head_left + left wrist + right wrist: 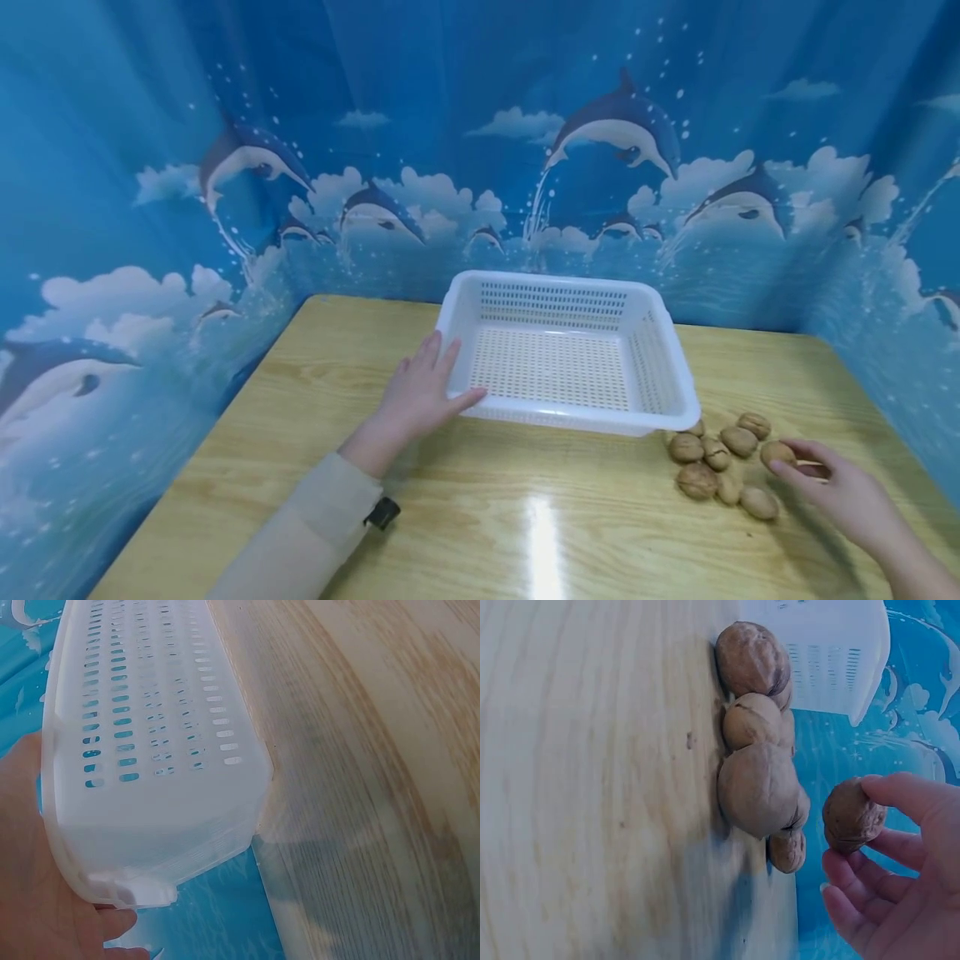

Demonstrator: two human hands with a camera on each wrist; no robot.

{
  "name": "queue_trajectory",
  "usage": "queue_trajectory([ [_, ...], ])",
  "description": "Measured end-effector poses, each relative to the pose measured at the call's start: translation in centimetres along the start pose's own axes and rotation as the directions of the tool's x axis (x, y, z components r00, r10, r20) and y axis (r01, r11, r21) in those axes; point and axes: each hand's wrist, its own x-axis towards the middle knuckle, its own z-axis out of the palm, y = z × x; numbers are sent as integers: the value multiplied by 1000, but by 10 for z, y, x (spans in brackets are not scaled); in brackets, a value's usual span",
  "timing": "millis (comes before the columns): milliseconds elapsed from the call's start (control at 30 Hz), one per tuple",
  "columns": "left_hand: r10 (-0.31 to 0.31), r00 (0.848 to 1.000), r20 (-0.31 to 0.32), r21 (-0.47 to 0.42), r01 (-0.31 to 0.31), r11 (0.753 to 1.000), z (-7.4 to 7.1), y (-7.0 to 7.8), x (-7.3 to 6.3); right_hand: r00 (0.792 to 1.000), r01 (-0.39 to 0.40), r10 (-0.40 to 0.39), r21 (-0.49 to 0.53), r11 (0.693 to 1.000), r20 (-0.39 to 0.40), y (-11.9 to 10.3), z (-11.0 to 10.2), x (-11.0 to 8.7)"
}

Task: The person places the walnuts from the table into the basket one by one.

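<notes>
A white plastic basket (555,412) with slotted walls stands on the wooden table, nothing inside it. At its near left corner my left hand (420,396) rests on the rim, fingers and thumb spread out; the left wrist view shows this hand (45,877) along the rim from outside. My right hand (840,492) pinches a walnut (853,816) between thumb and fingers, held above the table. Several more walnuts (697,481) lie in a loose cluster just left of that hand, by the basket's near right corner.
The table (300,467) has a pale wood-grain top with a glare spot near its front. A blue curtain (465,108) printed with dolphins hangs behind the table and at both sides. A dark band (382,512) sits at my left sleeve.
</notes>
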Motion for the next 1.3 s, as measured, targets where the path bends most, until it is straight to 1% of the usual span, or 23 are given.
queue_trajectory([
  [267, -2, 1000, 6, 8, 2, 1000, -3, 1, -2, 999, -16, 19, 99, 995, -27, -12, -4, -3],
  [367, -5, 1000, 13, 12, 5, 1000, -3, 2, -3, 999, -2, 9, 143, 990, -46, -16, -5, -5],
  [500, -11, 1000, 15, 9, 11, 1000, -3, 2, -2, 996, 24, -8, 175, 984, -89, -20, -5, -6],
  [567, -12, 1000, 15, 5, 12, 1000, -3, 2, -1, 993, 39, -19, 178, 983, -114, -22, -6, -6],
  [700, -12, 1000, 18, 6, 12, 1000, -1, 0, 1, 989, 72, -47, 180, 981, -137, -25, -7, -5],
  [933, -10, 1000, 14, 19, 10, 1000, 1, -2, 1, 993, 83, -62, 209, 974, -102, -33, -10, -2],
  [1133, -4, 1000, 16, 18, 4, 1000, -1, -1, 1, 984, 130, -99, 215, 968, -149, -45, -14, 1],
  [1300, -13, 1000, 25, 7, 13, 1000, -1, 0, 0, 978, 162, -128, 217, 963, -163, -55, -15, 3],
])
